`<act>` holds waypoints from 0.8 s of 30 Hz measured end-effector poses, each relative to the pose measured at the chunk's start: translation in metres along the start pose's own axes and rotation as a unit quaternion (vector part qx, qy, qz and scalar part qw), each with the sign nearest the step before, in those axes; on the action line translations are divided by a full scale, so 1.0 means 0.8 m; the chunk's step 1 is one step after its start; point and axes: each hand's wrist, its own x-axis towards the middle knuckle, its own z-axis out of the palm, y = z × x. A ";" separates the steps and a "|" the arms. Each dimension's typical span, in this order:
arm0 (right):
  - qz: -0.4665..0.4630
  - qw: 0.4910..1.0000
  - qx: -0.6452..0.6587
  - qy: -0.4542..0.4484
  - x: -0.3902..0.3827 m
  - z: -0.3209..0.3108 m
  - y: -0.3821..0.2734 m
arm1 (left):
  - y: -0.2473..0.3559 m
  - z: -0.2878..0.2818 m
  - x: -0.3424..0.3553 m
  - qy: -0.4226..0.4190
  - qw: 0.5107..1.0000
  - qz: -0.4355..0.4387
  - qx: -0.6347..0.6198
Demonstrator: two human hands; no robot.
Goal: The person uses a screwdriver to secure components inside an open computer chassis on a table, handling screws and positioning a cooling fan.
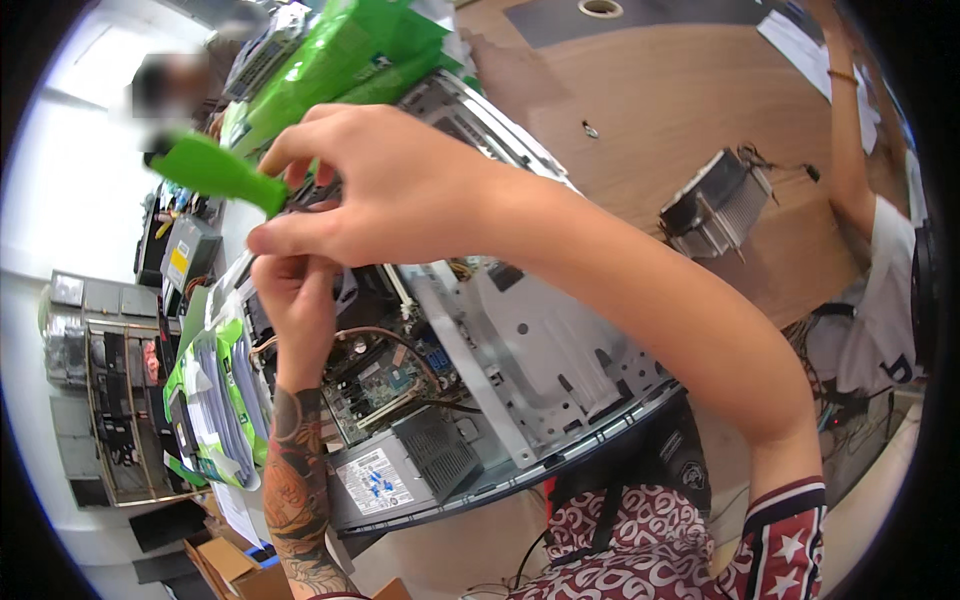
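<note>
My right hand (370, 185) reaches across the open computer case (545, 345), its thumb and fingers closed round a green-handled screwdriver (215, 175). The handle points to the upper left; the tip is hidden among the fingers. Just under it, my left hand (300, 300) has its fingers curled up against the right hand's thumb, and what they hold, if anything, is covered. Below both hands the case shows a green circuit board (375, 385) with cables. A metal power supply (405, 470) with a white label sits at the near left corner.
A heatsink with a fan (720, 205) lies on the wooden table (640, 80) to the right, near a small metal piece (590, 129) and a tape roll (600, 8). Green bags (340, 60) are piled behind the case. A co-worker's arm (848, 140) rests at far right.
</note>
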 end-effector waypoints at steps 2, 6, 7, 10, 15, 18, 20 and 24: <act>0.025 1.000 0.000 -0.018 -0.001 0.007 0.004 | -0.023 -0.006 -0.001 -0.002 0.999 0.050 -0.001; -0.013 0.999 -0.030 0.024 -0.006 0.024 0.005 | -0.029 -0.026 0.001 -0.025 0.999 0.038 0.026; -0.006 0.999 -0.032 0.032 -0.005 0.026 0.011 | -0.021 -0.013 0.008 0.013 1.000 0.028 0.007; -0.043 0.986 0.028 0.159 0.009 0.036 0.005 | -0.024 -0.034 0.011 0.030 0.984 0.071 0.160; 0.140 0.973 -0.014 0.185 0.019 -0.010 0.004 | 0.009 0.002 0.007 -0.036 0.982 -0.186 -0.021; 0.205 0.969 -0.135 0.030 0.025 -0.050 0.008 | 0.014 0.005 -0.001 -0.022 0.978 -0.207 0.005; 0.173 0.979 -0.086 0.072 0.014 -0.074 0.008 | 0.032 -0.006 -0.005 -0.131 0.965 -0.229 -0.011; 0.169 0.975 0.046 0.137 -0.007 -0.105 0.042 | 0.016 0.035 -0.011 -0.019 0.960 -0.267 -0.081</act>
